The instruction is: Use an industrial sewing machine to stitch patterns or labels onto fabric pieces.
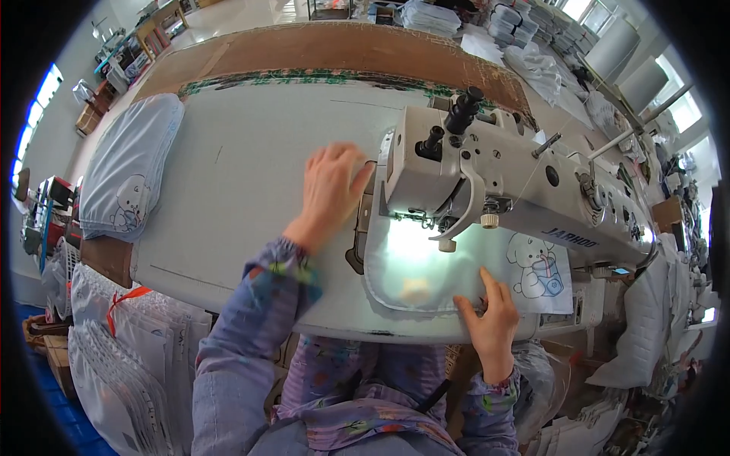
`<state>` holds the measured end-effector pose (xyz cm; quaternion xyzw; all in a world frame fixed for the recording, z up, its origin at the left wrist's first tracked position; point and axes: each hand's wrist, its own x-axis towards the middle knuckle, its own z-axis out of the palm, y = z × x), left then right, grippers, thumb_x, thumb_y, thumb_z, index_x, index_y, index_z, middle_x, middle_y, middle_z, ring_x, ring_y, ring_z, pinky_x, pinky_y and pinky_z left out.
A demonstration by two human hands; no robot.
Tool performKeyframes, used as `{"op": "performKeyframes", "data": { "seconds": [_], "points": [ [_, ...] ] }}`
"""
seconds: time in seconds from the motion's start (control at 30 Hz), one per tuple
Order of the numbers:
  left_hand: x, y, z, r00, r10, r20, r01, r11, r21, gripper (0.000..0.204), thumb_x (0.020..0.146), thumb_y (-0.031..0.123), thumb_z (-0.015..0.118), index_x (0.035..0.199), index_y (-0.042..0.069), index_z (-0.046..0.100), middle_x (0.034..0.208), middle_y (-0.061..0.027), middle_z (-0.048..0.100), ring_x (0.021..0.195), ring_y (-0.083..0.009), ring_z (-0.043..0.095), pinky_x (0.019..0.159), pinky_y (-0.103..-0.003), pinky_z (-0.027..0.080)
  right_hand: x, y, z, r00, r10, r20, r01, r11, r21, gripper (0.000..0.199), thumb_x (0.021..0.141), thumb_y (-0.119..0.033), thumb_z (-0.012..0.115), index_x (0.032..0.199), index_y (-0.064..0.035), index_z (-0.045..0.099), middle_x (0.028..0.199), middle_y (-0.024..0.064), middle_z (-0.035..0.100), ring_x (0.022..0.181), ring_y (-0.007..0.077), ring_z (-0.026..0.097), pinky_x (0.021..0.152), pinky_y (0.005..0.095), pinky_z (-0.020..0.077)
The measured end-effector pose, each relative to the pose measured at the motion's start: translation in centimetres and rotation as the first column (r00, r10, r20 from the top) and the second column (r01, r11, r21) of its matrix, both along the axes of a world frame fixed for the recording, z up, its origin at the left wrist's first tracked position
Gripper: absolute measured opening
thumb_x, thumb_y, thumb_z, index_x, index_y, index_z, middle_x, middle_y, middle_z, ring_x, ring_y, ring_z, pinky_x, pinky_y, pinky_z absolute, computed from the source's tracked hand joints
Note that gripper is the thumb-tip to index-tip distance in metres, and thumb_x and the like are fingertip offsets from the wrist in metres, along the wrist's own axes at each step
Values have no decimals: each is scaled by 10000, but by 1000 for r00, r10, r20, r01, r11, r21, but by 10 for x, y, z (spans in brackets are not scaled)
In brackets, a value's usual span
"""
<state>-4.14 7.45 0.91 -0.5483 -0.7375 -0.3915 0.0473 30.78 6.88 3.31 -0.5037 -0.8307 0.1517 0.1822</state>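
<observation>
A pale fabric panel with rounded corners (456, 281) lies under the head of a white sewing machine (525, 171). A line-drawn puppy with a blue cup (540, 266) shows at its right end, and the machine's lamp lights its middle. On the panel's near edge rests my right hand (493, 327), thumb and index finger stretched apart and touching the cloth. My left hand (328, 194), slightly blurred, is over the tabletop left of the machine head, thumb apart from the fingers and nothing visible in it. The machine head hides the panel's far part.
A stack of similar printed panels (129, 171) lies at the table's left end. Below it hang bundled fabric pieces (129, 357) with a red tie (125, 304). A brown board (342, 49) runs along the table's far side. Piled cloth and plastic bags (540, 68) fill the far right.
</observation>
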Motion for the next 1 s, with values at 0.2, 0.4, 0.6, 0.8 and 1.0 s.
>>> {"op": "performKeyframes", "data": {
  "seconds": [0.2,0.4,0.6,0.8,1.0],
  "points": [
    [-32,37,-31,999,6,-53,-5,1000,19,347,830,339,765,867,-5,740,1247,-201,649,1186,-382,554,1051,-478,407,-36,59,-15,981,178,-76,-170,980,102,537,820,-327,843,1238,-26,691,896,149,634,749,308,636,667,425,511],
    [-8,-36,-5,973,24,231,-26,1000,8,310,773,255,725,837,-49,742,1221,-211,628,1198,-404,519,1024,-504,418,-23,174,-42,1000,15,2,-14,851,525,254,834,-218,755,830,29,695,752,220,678,660,411,645,641,491,502],
    [3,-79,-3,988,151,-15,-152,984,-93,307,755,238,720,803,-64,740,1229,-187,619,1184,-399,514,1075,-484,372,-63,101,-30,947,208,-246,-120,937,329,249,831,-249,791,836,-11,716,724,175,663,630,384,628,620,483,493],
    [5,-71,-6,989,126,-76,-133,986,-96,285,752,228,739,775,-56,739,1237,-176,618,1173,-383,518,1098,-477,350,-59,98,-24,966,208,-156,-149,934,324,346,823,-339,841,793,-14,728,695,174,665,620,383,638,601,475,494],
    [-5,-56,-9,980,150,-132,-161,985,-70,276,762,230,763,818,-40,747,1214,-176,618,1149,-377,527,1104,-474,347,-62,103,-29,968,195,-155,-137,936,324,368,813,-354,858,775,-10,732,700,180,680,639,384,661,602,472,499]
  ]
}}
